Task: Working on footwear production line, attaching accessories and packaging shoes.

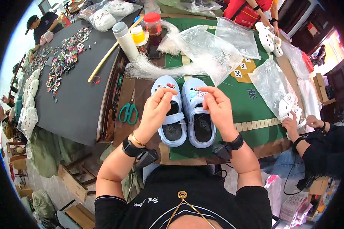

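Two light blue clogs stand side by side in front of me, toes pointing away: the left clog (173,133) and the right clog (202,129). Small colourful charms sit on both toe parts. My left hand (155,108) is over the left clog's outer side, its thumb and forefinger pinched near the charms. Over the right clog, my right hand (220,110) pinches beside that clog's charms. Whatever either pinch holds is too small to make out. Beyond the toes lies a bundle of thin clear plastic strands (151,70). Teal-handled scissors (128,113) lie left of my left hand.
Clear plastic bags (208,49) cover part of the green table. A whitish bottle (125,41), a yellow cup (138,35) and a red-lidded jar (152,23) stand farther back. Loose charms (67,57) lie on the dark board. Co-workers' hands handle white clogs (288,107) at right.
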{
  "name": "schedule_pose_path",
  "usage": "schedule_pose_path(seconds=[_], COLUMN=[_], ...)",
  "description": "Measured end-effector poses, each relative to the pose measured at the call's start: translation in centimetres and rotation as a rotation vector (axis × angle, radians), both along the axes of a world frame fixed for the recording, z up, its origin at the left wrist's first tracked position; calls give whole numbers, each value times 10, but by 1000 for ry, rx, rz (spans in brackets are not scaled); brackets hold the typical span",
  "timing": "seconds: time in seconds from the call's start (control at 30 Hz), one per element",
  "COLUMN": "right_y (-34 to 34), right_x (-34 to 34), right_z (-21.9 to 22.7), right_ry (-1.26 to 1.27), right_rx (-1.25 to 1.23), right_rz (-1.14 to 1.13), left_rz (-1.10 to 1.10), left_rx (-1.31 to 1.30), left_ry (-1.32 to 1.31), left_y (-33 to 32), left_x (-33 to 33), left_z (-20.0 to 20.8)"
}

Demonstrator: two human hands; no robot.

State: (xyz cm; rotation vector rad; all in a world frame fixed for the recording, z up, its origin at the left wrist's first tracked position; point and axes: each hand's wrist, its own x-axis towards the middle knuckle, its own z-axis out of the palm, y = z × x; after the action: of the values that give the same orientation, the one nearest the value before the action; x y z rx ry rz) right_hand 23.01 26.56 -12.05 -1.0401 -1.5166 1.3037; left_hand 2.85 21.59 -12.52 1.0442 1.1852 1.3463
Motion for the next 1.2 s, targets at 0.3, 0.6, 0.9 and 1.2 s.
schedule_pose_path(seconds=[0.3, 0.6, 0.9, 1.2], right_y=[-20, -33, -29, -24], right_x=[-22, -22, -23, -25], right_z=[9, 22, 15, 16], right_ry=[-156, -197, -235, -200], right_rx=[339, 343, 306, 298], right_rz=[60, 28, 53, 84], left_rz=[53, 102, -3, -173], left_rx=[192, 143, 155, -61], left_ry=[228, 288, 219, 46], left_y=[-6, -9, -8, -9], left_x=[10, 14, 16, 6], left_z=[9, 9, 4, 16])
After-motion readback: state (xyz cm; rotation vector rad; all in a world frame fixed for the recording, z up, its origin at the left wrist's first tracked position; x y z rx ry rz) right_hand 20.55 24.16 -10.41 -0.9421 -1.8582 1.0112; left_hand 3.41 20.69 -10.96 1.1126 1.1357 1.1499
